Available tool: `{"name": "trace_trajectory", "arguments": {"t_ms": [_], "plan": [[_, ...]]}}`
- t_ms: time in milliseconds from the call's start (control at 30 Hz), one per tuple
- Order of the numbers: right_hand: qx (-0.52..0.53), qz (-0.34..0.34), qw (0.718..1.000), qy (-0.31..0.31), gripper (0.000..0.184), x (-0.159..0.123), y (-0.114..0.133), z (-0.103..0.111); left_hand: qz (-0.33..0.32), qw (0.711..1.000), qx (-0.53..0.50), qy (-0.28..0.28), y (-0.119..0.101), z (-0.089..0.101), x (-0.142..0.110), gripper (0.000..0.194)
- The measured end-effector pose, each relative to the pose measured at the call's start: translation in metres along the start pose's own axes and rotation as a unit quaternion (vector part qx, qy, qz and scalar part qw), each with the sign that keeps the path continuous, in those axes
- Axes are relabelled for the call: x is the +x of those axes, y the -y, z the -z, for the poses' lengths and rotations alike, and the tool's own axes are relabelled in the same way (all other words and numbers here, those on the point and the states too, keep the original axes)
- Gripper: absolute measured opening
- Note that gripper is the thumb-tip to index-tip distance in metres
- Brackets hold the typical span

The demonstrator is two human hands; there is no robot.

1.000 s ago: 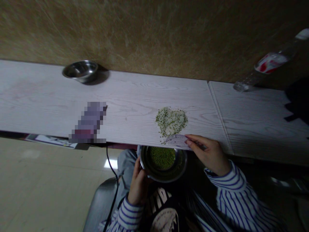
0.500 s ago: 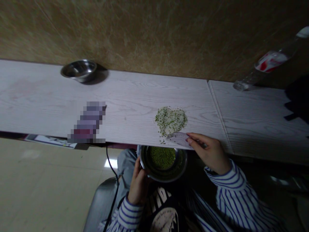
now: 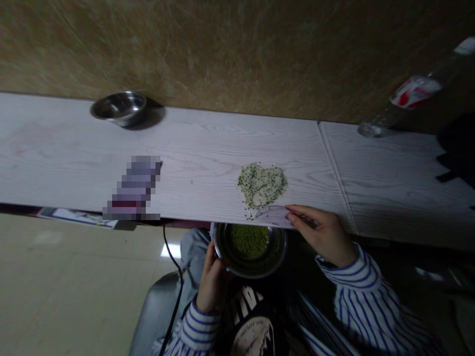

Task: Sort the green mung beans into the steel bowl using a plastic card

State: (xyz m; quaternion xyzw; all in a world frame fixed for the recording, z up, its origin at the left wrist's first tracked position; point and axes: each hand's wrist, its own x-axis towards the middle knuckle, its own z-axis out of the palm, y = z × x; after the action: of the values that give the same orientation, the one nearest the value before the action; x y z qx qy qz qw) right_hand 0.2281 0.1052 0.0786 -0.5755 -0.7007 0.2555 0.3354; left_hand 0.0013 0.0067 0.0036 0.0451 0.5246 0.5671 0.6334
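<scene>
My left hand grips the left rim of a steel bowl, holding it just below the table's front edge. Green mung beans cover the bowl's bottom. Between the thumb and fingers of my right hand is a thin, see-through purplish plastic piece with a curved edge, which looks like a protractor. It lies low over the table edge, above the bowl's far rim. Just beyond its curved side spreads a flat pile of white grains mixed with green beans. A few loose beans lie left of the plastic piece.
Another steel bowl stands at the back left by the wall. A pixelated flat object lies on the white table. At the back right stands a clear bottle; a dark object is at the right edge. A black cable hangs down.
The plastic piece in my right hand shifted slightly away from me, then back toward the table edge. My left hand and the bowl stay nearly in place. The pile looks the same.
</scene>
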Motion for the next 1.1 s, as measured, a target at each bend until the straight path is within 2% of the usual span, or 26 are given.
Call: {"name": "trace_trajectory", "arguments": {"t_ms": [167,500,700,900,1100], "plan": [[0.02,-0.012,1.0,-0.02,0.023,0.008,-0.002,-0.007,-0.01,1.0,-0.017,0.008,-0.002,0.001,0.0,0.068],[0.016,0.001,1.0,0.004,0.024,0.006,0.001,-0.01,-0.012,1.0,-0.004,0.003,-0.001,0.0,0.0,0.068],[0.024,-0.018,0.999,-0.014,0.025,0.009,-0.002,-0.011,-0.005,1.0,-0.002,-0.001,-0.003,0.001,0.0,0.069],[0.025,0.002,1.0,-0.004,0.024,0.008,0.002,-0.016,-0.009,1.0,-0.006,0.01,-0.001,0.004,0.001,0.066],[0.025,-0.02,0.999,-0.037,0.027,0.012,-0.006,-0.014,-0.011,1.0,-0.006,0.019,-0.001,0.007,0.003,0.069]]}}
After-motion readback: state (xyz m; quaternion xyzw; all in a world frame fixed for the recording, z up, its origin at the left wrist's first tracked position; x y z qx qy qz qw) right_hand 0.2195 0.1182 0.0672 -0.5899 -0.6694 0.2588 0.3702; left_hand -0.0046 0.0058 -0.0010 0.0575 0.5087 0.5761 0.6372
